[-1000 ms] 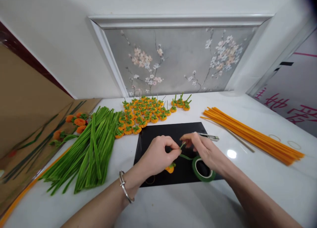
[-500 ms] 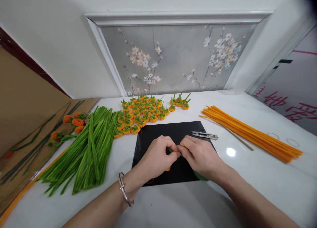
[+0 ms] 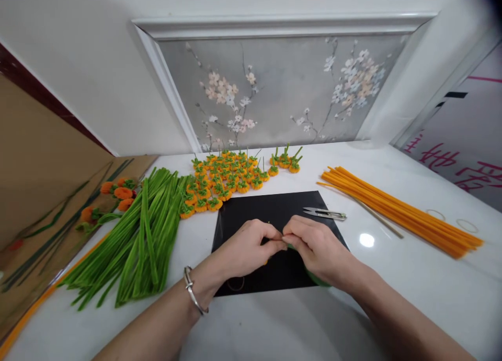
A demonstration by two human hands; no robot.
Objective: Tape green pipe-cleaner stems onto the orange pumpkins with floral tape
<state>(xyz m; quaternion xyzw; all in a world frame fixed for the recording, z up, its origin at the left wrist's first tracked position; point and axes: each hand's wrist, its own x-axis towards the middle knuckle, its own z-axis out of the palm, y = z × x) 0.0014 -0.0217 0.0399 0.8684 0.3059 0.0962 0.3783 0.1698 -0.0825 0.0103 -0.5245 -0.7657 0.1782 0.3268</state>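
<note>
Desk (image 3: 266, 319) layout, two-handed pinch above the black mat (image 3: 262, 206).
A bundle of fuzzy green stems (image 3: 145, 235) lies left of the mat; a bundle of orange stems (image 3: 396, 209) lies to its right. Orange flower heads (image 3: 219, 175) with green tops are grouped behind the mat. Left hand (image 3: 251, 248) and right hand (image 3: 319, 248) meet over the mat, fingers of both closed on a green strip, mostly hidden. Snips (image 3: 325, 214) rest across the mat's right edge. A green roll (image 3: 317, 280) shows partly beneath the right hand, an orange piece (image 3: 267, 261) beneath the left.
</note>
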